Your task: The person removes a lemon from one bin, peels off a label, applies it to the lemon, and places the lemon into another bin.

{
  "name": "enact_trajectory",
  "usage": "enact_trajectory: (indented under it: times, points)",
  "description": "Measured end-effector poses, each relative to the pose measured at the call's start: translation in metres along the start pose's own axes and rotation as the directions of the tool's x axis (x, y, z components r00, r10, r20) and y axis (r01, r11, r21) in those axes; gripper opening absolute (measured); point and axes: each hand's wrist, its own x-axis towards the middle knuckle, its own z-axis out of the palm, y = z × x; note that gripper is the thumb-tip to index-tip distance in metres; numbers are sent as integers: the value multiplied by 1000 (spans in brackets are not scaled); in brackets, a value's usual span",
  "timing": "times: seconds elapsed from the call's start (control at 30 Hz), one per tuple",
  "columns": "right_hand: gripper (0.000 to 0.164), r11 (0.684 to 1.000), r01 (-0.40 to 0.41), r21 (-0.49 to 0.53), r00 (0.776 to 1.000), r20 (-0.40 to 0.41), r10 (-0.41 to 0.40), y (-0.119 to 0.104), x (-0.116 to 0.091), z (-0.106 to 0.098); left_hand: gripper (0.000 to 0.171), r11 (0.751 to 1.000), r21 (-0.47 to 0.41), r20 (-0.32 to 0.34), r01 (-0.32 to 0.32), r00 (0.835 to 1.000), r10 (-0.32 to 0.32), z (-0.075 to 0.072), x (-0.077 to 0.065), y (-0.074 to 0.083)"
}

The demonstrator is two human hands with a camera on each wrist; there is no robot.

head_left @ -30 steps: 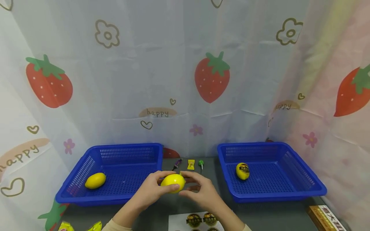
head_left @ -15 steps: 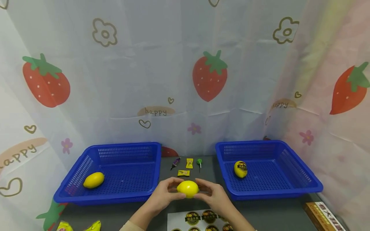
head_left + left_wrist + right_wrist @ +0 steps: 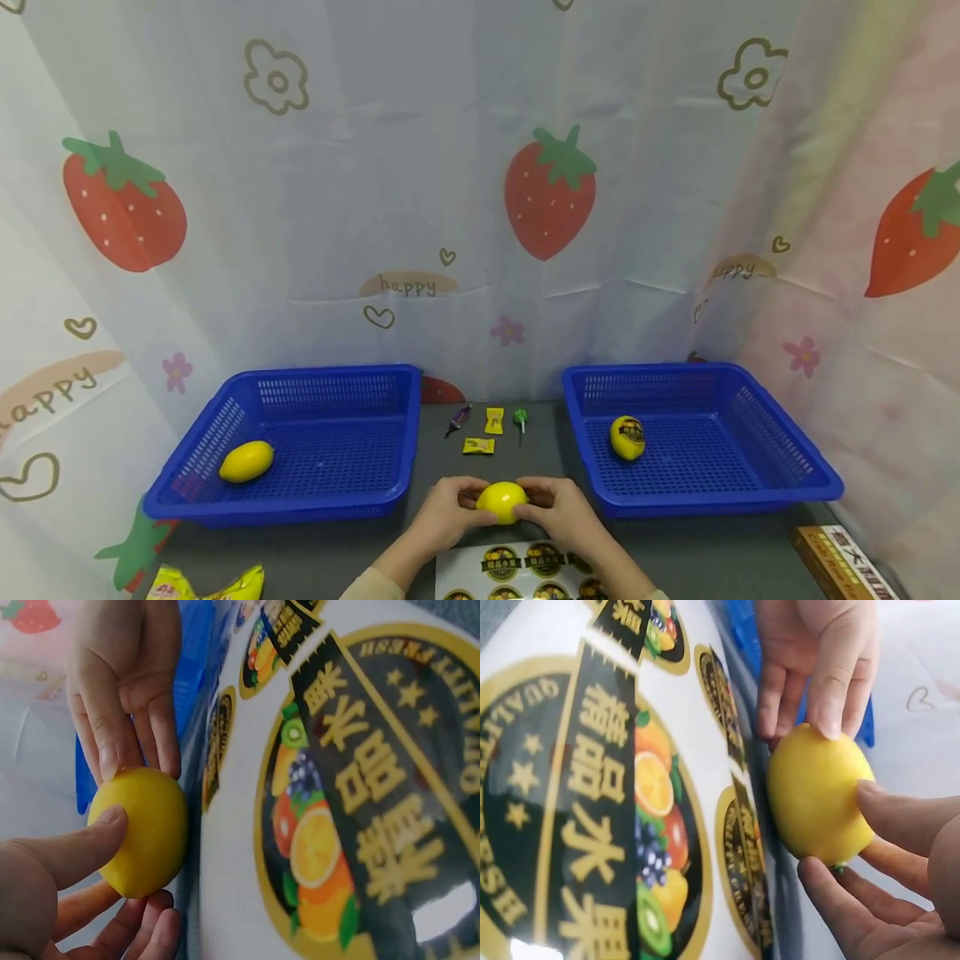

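Note:
In the head view a yellow lemon (image 3: 501, 502) is held between both hands, just beyond a white sheet of round fruit stickers (image 3: 501, 563). My left hand (image 3: 447, 515) grips its left end, and my right hand (image 3: 561, 508) grips its right end. Up close in the left wrist view, the left thumb presses on the lemon (image 3: 146, 832) with curled fingers behind it. From the right wrist, the right thumb touches the side of the lemon (image 3: 821, 795) and fingers curl beneath. No sticker shows on its visible skin.
A left blue basket (image 3: 281, 508) holds a plain lemon (image 3: 247, 462); a right blue basket (image 3: 723, 497) holds a lemon with a dark label (image 3: 627, 438). Wrapped candies (image 3: 478, 446) and a green lollipop (image 3: 521, 417) lie between. Yellow packets (image 3: 206, 585) and a box (image 3: 846, 562) sit near the front.
Both hands have brought the lemon lower, nearer the body and slightly right. The right hand, around the lemon's right side with looser fingers earlier, now grips it. Baskets and their lemons stay put.

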Motion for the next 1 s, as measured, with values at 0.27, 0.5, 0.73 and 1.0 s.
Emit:
enact_trajectory:
  times: [0.27, 0.5, 0.73, 1.0]
  points:
    - [50, 1000, -19, 9, 999, -32, 19, 3, 5, -1, 49, 1000, 2, -10, -6, 1000, 6, 1, 6, 1]
    - [55, 999, -43, -20, 998, -42, 42, 4, 5, -1, 57, 1000, -19, 16, -6, 1000, 7, -2, 6, -2]
    - [62, 998, -41, -51, 998, -45, 39, -5, -6, -1, 49, 986, 164, 1, 16, 1000, -16, -17, -17, 0]
    - [58, 998, 7, -55, 997, -79, -12, -18, -30, -5, 31, 934, 356, 121, 40, 989, -89, -21, -43, 1]
